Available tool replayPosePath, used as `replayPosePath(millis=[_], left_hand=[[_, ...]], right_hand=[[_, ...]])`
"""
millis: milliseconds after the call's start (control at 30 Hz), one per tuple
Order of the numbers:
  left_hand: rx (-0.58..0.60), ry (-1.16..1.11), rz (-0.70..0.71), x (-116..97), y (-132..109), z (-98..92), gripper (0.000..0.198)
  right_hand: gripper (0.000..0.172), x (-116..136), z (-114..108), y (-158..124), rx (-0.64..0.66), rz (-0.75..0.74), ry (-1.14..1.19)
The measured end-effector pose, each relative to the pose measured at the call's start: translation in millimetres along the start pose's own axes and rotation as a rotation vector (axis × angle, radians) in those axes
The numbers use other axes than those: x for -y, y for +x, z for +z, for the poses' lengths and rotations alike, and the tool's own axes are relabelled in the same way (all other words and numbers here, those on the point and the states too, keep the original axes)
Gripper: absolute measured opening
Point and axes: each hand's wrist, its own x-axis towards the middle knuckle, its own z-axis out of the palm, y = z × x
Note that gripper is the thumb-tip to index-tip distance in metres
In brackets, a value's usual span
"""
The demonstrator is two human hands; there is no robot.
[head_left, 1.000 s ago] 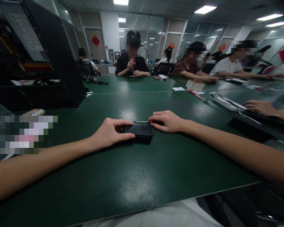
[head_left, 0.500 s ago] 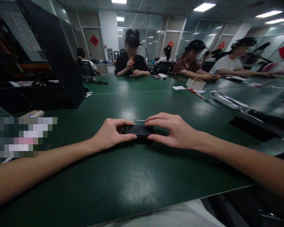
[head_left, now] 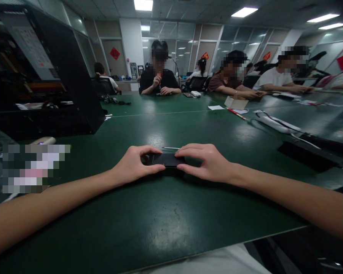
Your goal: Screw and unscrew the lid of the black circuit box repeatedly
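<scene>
A flat black rectangular box (head_left: 169,160) lies on the green table between my two hands. My left hand (head_left: 137,161) grips its left end, with the thumb on the near edge and the fingers on the far edge. At the right end, my right hand (head_left: 207,161) holds it the same way, thumb near and fingertips far. Just beyond the box lies a thin metal rod (head_left: 169,147), its right end hidden behind my right fingers. Whether the box has a separate lid I cannot tell.
A large black open-fronted case (head_left: 82,95) stands at the left. White power strip (head_left: 278,122) and black cables lie to the right. A red stick (head_left: 236,113) and a small cardboard box (head_left: 235,103) are farther back. Several people sit across the green table (head_left: 171,217).
My right hand has lowered and its fingers have closed onto the right end of the black box. The box looks thinner at its front than before. My left hand keeps its grip.
</scene>
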Motion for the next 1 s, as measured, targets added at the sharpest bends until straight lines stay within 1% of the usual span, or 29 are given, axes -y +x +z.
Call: replayPosePath(millis=[267, 533, 700, 867, 1000], left_hand=[[-0.010, 0.019, 0.029, 1.7, 0.1, 0.6, 0.045], [-0.017, 0.041, 0.032, 2.4, 0.7, 0.7, 0.045], [-0.007, 0.067, -0.002, 0.5, 1.6, 1.6, 0.046], [-0.020, 0.072, 0.025, -1.2, 0.3, 1.0, 0.041], [-0.028, 0.089, 0.035, -0.4, -1.2, 1.1, 0.042]], right_hand=[[0.023, -1.8, 1.9, -0.7, -0.026, -0.043, -0.014], [0.023, -1.9, 3.1, -0.5, -0.037, -0.027, 0.009], [0.022, -2.4, 3.4, -0.2, -0.027, 0.011, 0.029], [0.023, -3.7, 2.0, 1.1, 0.001, 0.058, 0.076], [0.024, -5.4, -0.3, 2.3, 0.028, 0.071, 0.101]])
